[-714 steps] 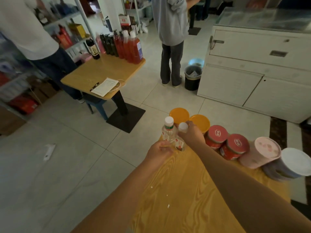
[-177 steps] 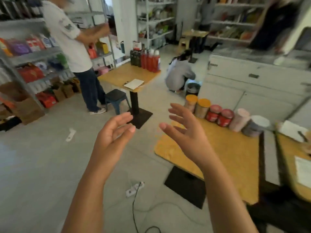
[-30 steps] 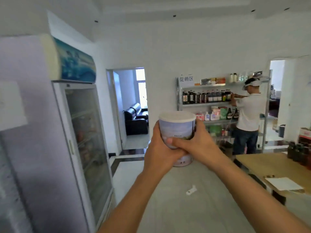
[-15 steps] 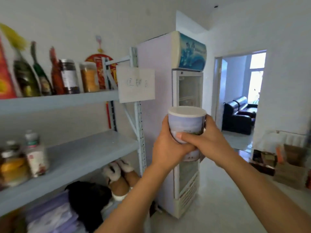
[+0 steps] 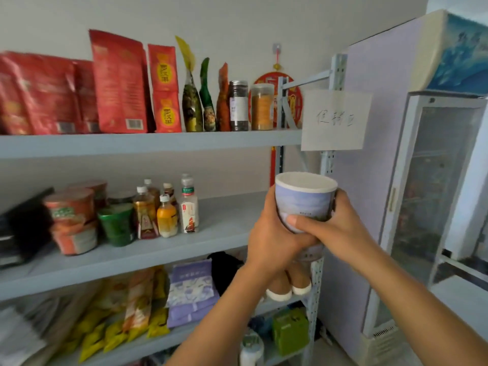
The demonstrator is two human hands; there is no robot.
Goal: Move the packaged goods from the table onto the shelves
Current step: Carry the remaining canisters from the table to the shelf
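Observation:
I hold a pale blue paper tub with a white lid (image 5: pixel 305 199) upright in front of the grey shelf unit. My left hand (image 5: pixel 272 239) wraps its left side and bottom, and my right hand (image 5: pixel 335 231) grips its right side with the thumb across the front. The tub hangs just in front of the right end of the middle shelf (image 5: pixel 227 228), which is bare there. Small bottles (image 5: pixel 169 210) and instant-noodle cups (image 5: pixel 72 215) stand further left on that shelf.
The top shelf (image 5: pixel 148 142) carries red bags, sauce pouches and jars. A paper sign (image 5: pixel 334 120) hangs on the shelf's right post. A glass-door fridge (image 5: pixel 433 180) stands close on the right. The lower shelf holds snack packs and a purple package (image 5: pixel 191 289).
The view has swung left from the room and fridge to face the shelves. Both hands still hold the tub, now close to the middle shelf's right end.

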